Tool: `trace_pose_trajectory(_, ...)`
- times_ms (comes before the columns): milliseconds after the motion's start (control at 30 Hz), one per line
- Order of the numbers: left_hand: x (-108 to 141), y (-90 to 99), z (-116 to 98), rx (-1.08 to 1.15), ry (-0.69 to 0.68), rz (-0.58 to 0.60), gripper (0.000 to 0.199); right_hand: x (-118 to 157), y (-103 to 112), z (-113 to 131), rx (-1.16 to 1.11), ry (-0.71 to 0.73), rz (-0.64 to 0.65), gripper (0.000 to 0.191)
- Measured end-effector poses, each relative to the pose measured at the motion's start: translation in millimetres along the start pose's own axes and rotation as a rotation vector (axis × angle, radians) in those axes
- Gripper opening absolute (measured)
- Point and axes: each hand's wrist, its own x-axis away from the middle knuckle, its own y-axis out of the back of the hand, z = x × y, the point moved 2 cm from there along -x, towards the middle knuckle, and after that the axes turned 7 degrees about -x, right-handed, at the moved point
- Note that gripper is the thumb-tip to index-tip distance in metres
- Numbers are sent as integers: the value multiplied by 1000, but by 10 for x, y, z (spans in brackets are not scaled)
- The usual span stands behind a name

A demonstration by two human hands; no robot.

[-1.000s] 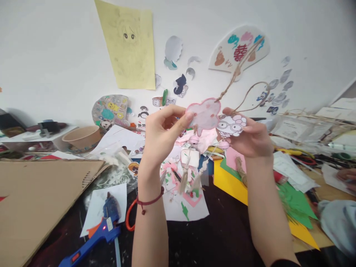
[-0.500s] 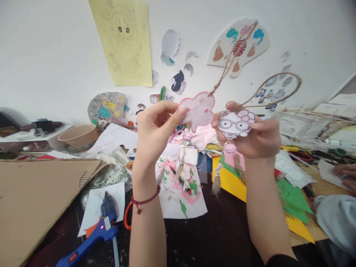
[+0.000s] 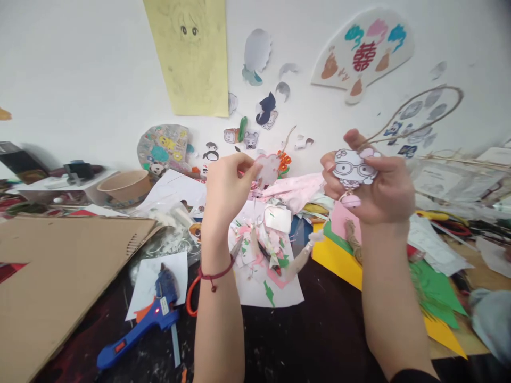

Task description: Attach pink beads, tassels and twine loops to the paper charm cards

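My left hand (image 3: 231, 186) pinches the edge of a pink-rimmed, cloud-shaped pendant (image 3: 268, 169), held up and turned partly away. Its cord runs up behind it, and a small pink bell (image 3: 256, 193) hangs below. To the right, my right hand (image 3: 375, 183) is closed on a second pendant (image 3: 353, 169), a white cartoon character with glasses and a pink bow, facing me. A twine loop (image 3: 423, 106) rises from its top. Under it hangs a pink bell (image 3: 350, 201) with a blurred tassel (image 3: 307, 250) swung to the left.
A blue glue gun (image 3: 159, 314) with a lit red light lies on white paper at the left. Cardboard (image 3: 59, 276) covers the left side. Orange-handled scissors (image 3: 192, 298), paper scraps (image 3: 275, 266), yellow sheets (image 3: 339, 266) and a twine bundle (image 3: 352, 239) lie on the dark table.
The two hands have moved apart. The left pendant has turned and its cord has dropped back behind it. The right pendant has shifted right, and its tassel has swung left.
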Motion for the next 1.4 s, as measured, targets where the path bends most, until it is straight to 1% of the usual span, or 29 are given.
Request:
trace_pose_trajectory(67, 5, 8, 13, -22, 6, 27, 14, -13, 20, -14, -8, 18, -8, 28)
trace_pose_trajectory(133, 13, 21, 8, 12, 3, 48, 15, -18, 34, -17, -8, 37, -18, 25)
trace_pose_trajectory(233, 23, 60, -23, 82, -13, 22, 15, -12, 39, -10, 15, 56, -40, 22)
trace_pose_trajectory(267, 26, 79, -33, 98, -21, -8, 14, -9, 42, -7, 31, 54, -63, 21)
trace_pose_trajectory(367, 38, 160, -43, 143, -38, -146, 14, -6, 51, 4, 64, 66, -122, 18)
trace_pose_trajectory(533, 103, 343, 6, 213, 7, -367, 17, -13, 53, 16, 75, 102, -118, 15)
trace_pose_trajectory(633, 152, 462, 35, 128, 24, -536, 20, -6, 41, 13, 76, 84, -134, 12)
trace_pose_trajectory(667, 160, 489, 49, 75, 42, -563, 21, -2, 32, 14, 65, 84, -132, 11)
trace_pose_trajectory(700, 161, 505, 67, 18, 70, -560, 22, 4, 23, 16, 54, 88, -126, 11)
trace_pose_trajectory(733, 156, 511, 91, -45, 106, -536, 23, 10, 13, 18, 46, 89, -121, 11)
trace_pose_trajectory(833, 123, 472, 198, -263, 245, -411, 23, 36, -2, 23, 40, 87, -112, 10)
trace_pose_trajectory(900, 106, 407, 301, -397, 367, -337, 23, 56, 2, 17, 51, 75, -117, 10)
trace_pose_trajectory(967, 101, 320, 416, -486, 481, -282, 24, 69, 11, 3, 57, 72, -120, 10)
trace_pose_trajectory(1033, 103, 224, 518, -532, 540, -248, 26, 66, 14, -19, 43, 73, -102, 10)
trace_pose_trajectory(1067, 103, 175, 556, -565, 558, -212, 27, 59, 9, -29, 28, 79, -88, 10)
trace_pose_trajectory(1133, 92, 92, 582, -622, 565, -145, 29, 37, -16, -43, -10, 99, -59, 9)
trace_pose_trajectory(1200, 65, 40, 510, -646, 524, -112, 30, 14, -63, -46, -42, 120, -47, 9)
trace_pose_trajectory(1267, 32, 11, 327, -563, 408, -88, 27, 1, -122, -40, -51, 120, -64, 11)
trace_pose_trajectory(1300, 21, -3, 201, -452, 314, -56, 23, 0, -152, -33, -49, 124, -79, 12)
trace_pose_trajectory(1367, 26, -48, -97, -94, 73, 119, 18, 6, -206, -14, -50, 153, -99, 12)
trace_pose_trajectory(1400, 46, -69, -251, 66, -51, 212, 22, 12, -227, -3, -55, 181, -100, 11)
